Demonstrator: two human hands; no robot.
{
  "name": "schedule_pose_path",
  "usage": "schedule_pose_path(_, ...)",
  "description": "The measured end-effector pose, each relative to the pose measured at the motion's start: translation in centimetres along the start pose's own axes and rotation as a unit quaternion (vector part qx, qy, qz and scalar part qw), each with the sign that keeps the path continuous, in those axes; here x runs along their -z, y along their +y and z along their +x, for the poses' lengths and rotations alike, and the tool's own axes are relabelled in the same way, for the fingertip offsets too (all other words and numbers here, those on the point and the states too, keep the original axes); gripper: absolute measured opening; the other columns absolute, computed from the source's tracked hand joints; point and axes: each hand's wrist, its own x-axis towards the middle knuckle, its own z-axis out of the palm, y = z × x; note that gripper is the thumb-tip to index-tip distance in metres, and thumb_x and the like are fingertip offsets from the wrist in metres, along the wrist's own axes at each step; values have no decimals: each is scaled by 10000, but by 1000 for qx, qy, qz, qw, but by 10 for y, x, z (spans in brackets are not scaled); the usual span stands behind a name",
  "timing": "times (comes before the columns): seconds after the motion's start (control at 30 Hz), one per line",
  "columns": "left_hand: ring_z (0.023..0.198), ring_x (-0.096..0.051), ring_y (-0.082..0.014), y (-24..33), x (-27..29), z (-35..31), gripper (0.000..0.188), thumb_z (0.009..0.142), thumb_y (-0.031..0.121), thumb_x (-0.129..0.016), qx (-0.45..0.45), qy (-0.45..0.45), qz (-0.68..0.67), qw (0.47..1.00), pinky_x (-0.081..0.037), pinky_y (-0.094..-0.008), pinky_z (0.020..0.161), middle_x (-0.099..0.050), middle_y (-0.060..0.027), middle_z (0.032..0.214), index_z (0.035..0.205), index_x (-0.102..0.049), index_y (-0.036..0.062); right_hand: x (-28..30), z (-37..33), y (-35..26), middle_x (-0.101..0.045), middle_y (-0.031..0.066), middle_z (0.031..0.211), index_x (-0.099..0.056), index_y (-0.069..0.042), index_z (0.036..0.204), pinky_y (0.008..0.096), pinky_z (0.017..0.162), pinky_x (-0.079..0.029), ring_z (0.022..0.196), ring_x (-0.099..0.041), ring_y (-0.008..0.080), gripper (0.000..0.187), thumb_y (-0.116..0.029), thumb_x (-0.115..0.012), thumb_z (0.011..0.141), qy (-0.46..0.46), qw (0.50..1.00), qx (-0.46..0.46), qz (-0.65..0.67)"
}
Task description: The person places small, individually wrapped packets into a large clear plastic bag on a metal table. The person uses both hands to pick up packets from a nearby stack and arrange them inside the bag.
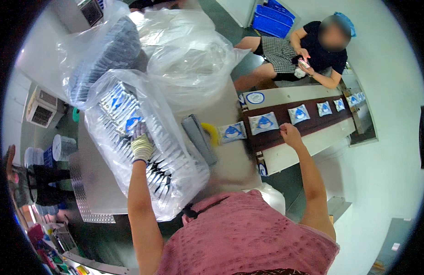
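Note:
My left hand [142, 143], in a striped work glove with grey fingers, reaches into a large clear plastic bag [184, 165]. Its fingers lie stretched over rows of white packets [116, 106] with a blue whale-like print, packed on edge. Over the brown conveyor belt [278, 130] is my bare right hand [290, 134], fingers curled in and no packet visible in them. Nearest to it lie one whale-print packet [263, 123] and another packet [298, 114]. Further packets sit spaced out along the belt. At the belt's near end, one packet [232, 132] rests on the metal table.
Beside the bag are a grey folded piece [199, 140] and a yellow tape roll [210, 134]. More filled plastic bags [184, 55] stand behind. Across the belt sits a person [324, 55] holding a phone-like object. Blue crates [272, 19] are stacked beyond.

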Motion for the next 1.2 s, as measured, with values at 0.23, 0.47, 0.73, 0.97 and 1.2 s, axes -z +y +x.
schedule_pose_path(0.23, 1287, -367, -323, -13, -20, 1, 542, 841, 202, -478, -49, 53, -17, 997, -362, -507, 978, -375, -132, 1409, 1358, -367, 82, 33, 38, 75, -607, 152, 944, -587, -50, 950, 437, 760, -494, 910, -600, 329, 183, -112, -605, 779, -55, 958, -29, -279)
schedule_pose_path(0.47, 1316, -328, -340, 3, 2, -5, 614, 804, 155, -501, -8, 3, -10, 1000, -335, -536, 1000, -323, -141, 1440, 1381, -313, 61, 37, 85, 96, -589, 117, 1042, -551, -50, 993, 434, 808, -498, 1008, -584, 281, 176, -90, -543, 821, -112, 880, -101, -450)
schedule_pose_path(0.73, 1333, -305, -332, 1, -11, 7, 671, 794, 184, -533, -46, 17, -7, 999, -347, -531, 998, -291, -124, 1462, 1398, -274, 48, 19, 96, 144, -598, 78, 1090, -494, -85, 1206, 417, 806, -488, 1073, -547, 239, 332, -169, -484, 886, -122, 859, -55, -494)
schedule_pose_path(0.97, 1305, -345, -344, -5, 7, -15, 590, 808, 131, -492, -17, 35, 2, 999, -368, -500, 984, -344, -142, 1424, 1370, -333, 47, 26, 147, 35, -621, 147, 985, -673, -53, 938, 461, 826, -478, 1045, -557, 312, 410, -279, -789, 616, -384, 805, 89, -443)
schedule_pose_path(1.2, 1298, -363, -330, 9, 5, -4, 534, 839, 191, -490, 0, 32, 8, 999, -381, -484, 968, -361, -126, 1424, 1349, -383, 75, -63, 136, -106, -545, 154, 1082, -604, -28, 1013, 400, 924, -423, 1058, -500, 334, 569, -230, -854, 544, -379, 842, 350, -157)
